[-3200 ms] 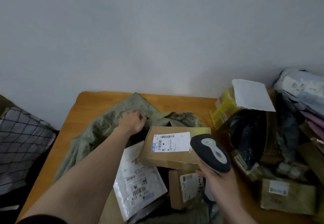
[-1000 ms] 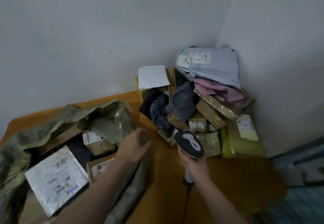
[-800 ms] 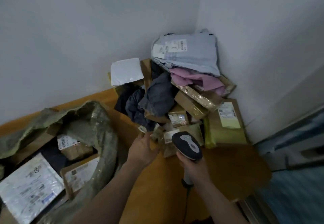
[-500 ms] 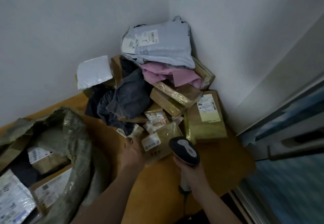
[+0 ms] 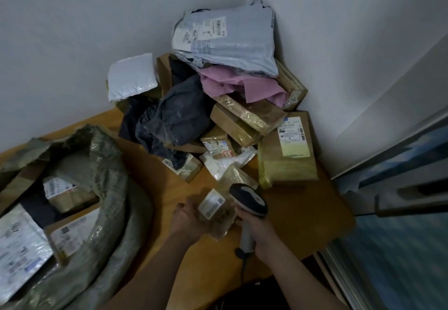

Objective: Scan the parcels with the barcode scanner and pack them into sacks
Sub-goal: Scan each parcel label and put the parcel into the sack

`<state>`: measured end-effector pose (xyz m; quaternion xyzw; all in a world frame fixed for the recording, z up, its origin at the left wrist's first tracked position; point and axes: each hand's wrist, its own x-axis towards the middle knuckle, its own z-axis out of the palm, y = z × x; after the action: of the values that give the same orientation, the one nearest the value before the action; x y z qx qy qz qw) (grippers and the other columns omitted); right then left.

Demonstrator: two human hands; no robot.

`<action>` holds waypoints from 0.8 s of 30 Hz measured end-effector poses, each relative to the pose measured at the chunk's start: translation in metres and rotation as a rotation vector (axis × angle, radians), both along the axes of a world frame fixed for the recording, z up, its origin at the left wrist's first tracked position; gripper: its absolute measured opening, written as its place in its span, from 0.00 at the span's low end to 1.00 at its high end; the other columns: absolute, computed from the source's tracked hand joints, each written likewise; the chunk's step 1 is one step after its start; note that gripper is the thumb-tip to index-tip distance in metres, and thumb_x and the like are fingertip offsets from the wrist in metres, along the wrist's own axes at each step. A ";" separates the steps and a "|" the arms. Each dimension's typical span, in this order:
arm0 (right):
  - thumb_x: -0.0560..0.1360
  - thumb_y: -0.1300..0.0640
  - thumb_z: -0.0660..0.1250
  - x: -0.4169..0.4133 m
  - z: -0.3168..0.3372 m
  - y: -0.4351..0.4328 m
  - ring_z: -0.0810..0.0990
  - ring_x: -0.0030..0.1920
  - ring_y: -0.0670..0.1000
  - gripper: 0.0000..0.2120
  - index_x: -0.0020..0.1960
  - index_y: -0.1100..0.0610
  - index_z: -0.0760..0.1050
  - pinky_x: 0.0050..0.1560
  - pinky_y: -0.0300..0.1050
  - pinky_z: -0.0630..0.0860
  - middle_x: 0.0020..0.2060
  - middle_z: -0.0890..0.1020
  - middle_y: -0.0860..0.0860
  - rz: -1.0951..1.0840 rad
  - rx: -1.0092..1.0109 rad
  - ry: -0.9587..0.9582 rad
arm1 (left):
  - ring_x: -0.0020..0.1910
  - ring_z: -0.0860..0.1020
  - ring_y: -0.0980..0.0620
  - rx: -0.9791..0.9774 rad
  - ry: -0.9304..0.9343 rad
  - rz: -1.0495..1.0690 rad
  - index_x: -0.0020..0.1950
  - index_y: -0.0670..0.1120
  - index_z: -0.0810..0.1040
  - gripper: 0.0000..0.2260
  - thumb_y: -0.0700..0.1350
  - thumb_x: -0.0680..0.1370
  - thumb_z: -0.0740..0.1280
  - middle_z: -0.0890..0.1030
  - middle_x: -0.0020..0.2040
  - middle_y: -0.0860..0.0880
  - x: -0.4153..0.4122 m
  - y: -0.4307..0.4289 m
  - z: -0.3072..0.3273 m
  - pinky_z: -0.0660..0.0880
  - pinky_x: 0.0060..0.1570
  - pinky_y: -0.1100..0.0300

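My left hand (image 5: 189, 220) holds a small clear-wrapped parcel (image 5: 219, 209) with a white barcode label, just above the wooden table (image 5: 303, 212). My right hand (image 5: 260, 233) grips the barcode scanner (image 5: 249, 200) by its handle, its dark head right beside the parcel's label. A green sack (image 5: 106, 188) lies open at the left with several labelled parcels (image 5: 70, 195) inside. A pile of parcels (image 5: 218, 106) fills the corner behind: grey, pink and black mailers and brown boxes.
A flat brown box with a yellow-taped label (image 5: 288, 152) lies at the pile's right edge. The scanner's cable (image 5: 243, 268) drops off the table's front edge. White walls meet behind the pile. A sliding door frame (image 5: 388, 188) stands at the right.
My left hand left the sack, reached to the pile and picked up the small parcel, drawing it back toward me. The view swung right. The scanner stayed in my right hand.
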<state>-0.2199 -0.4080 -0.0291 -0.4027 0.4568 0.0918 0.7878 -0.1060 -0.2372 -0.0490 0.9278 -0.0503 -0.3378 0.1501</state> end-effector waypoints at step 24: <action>0.76 0.53 0.75 0.069 0.109 0.089 0.87 0.50 0.56 0.18 0.65 0.51 0.77 0.51 0.57 0.85 0.57 0.84 0.52 0.252 -0.169 -0.323 | 0.70 0.71 0.58 -0.709 -0.477 0.185 0.45 0.57 0.81 0.16 0.44 0.66 0.84 0.73 0.68 0.57 0.000 0.115 0.138 0.73 0.64 0.57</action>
<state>-0.1506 -0.3187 0.0800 -0.5306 0.2767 0.0851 0.7966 -0.1057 -0.1225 0.0892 0.8716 -0.1132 -0.0611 0.4730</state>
